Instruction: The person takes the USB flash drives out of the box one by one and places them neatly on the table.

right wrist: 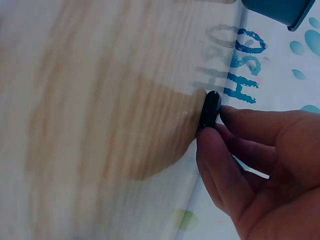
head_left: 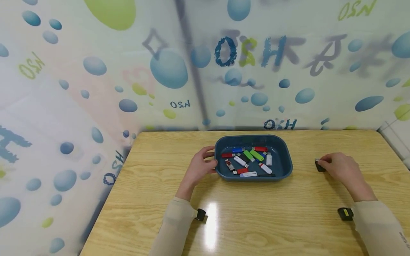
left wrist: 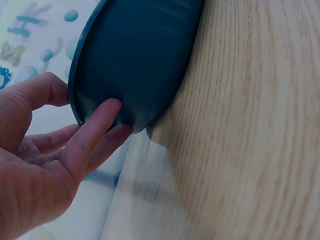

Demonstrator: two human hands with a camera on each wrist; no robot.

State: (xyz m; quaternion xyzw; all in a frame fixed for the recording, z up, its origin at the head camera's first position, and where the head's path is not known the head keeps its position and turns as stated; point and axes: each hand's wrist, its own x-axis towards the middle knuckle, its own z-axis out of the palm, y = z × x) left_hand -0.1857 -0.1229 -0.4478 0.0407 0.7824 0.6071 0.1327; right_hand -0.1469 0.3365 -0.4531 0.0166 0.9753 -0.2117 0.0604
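Blue plastic for the tub [head_left: 284, 165], set on the wooden table [head_left: 288, 220] near its far edge. Inside, scattered at various angles over the floor: red sticks [head_left: 260, 149], green sticks [head_left: 257, 155] side by side, white sticks [head_left: 241, 161], a blue stick [head_left: 238, 150] by the far side, a dark stick [head_left: 266, 175] along the near side. At the left end, left hand [head_left: 198, 167] with fingers apart and loosely bent, tips touching the outside and rim of the tub; a wide, light contact.

Well to the right of the tub, right hand [head_left: 344, 169] in a narrow grip: black stick [right wrist: 210, 110] pinched between thumb and fingertips, silver plug [head_left: 316, 160] towards the far edge. Down close to the wood; touching or just above it, impossible to judge from these views.

On both forearms, pale sleeves [head_left: 376, 218], with black wrist cameras [head_left: 346, 214] beside the cuffs. Behind the table, pale sheet [head_left: 205, 92] printed with drops [head_left: 168, 69] and mirrored letters [head_left: 280, 124]. Near the left wrist, bright glare [head_left: 211, 227] on the wood.
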